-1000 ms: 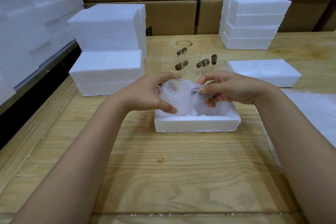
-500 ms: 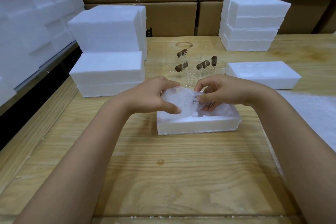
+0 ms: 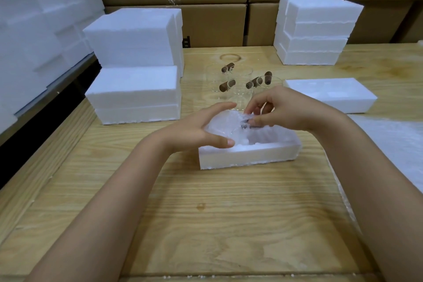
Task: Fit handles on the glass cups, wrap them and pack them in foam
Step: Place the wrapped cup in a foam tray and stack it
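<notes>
Now that the wrapped cup (image 3: 225,127) sits lower in the foam tray (image 3: 247,155), the left hand (image 3: 194,130) splays loose beside it while the right hand (image 3: 286,110) pinches the wrap (image 3: 245,118).

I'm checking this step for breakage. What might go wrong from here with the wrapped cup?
The right hand pinches only the wrap of the wrapped cup, and the left hand merely cradles it with straight fingers, so it might slip or unwrap. The bare glass cups stand just behind both hands and could get knocked.
</notes>
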